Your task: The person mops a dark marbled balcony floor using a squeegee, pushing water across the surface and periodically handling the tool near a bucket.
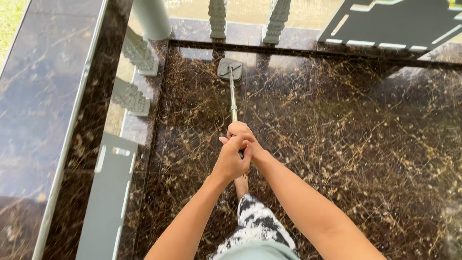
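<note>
Balcony corner, head view: dark brown marble floor (337, 125) with gold veining, glossy, looks wet. Pale stone balusters (139, 53) along left and far edges; polished dark parapet top (43, 86) at left; grey cut-out panel (108, 192) leaning low against the rail, another grey panel (399, 24) beyond the far edge.

Mop (229, 69) out ahead: small grey flat head resting on the floor near the far rail, just short of the balusters; thin metal pole (233, 98) running straight back to the hands.

Left hand (231, 161) wrapped round the pole's near end, fingers curled tight. Right hand (243, 135) closed on the pole just above, touching the left, thumb over the top. Both arms extended forward. One bare foot (242, 184) below the hands, black-and-white patterned trouser leg (257, 221) beneath.

Handling, judged: pole light and stiff, smooth metal, likely slick if damp. Long reach puts leverage on the wrists, so stacked two-hand hold at the near end suits; sliding one hand further down the shaft would give firmer press on the head. Head flat, low, pivots at the joint; glides easily on glossy stone. Wet floor a slip risk for the bare foot.
</note>
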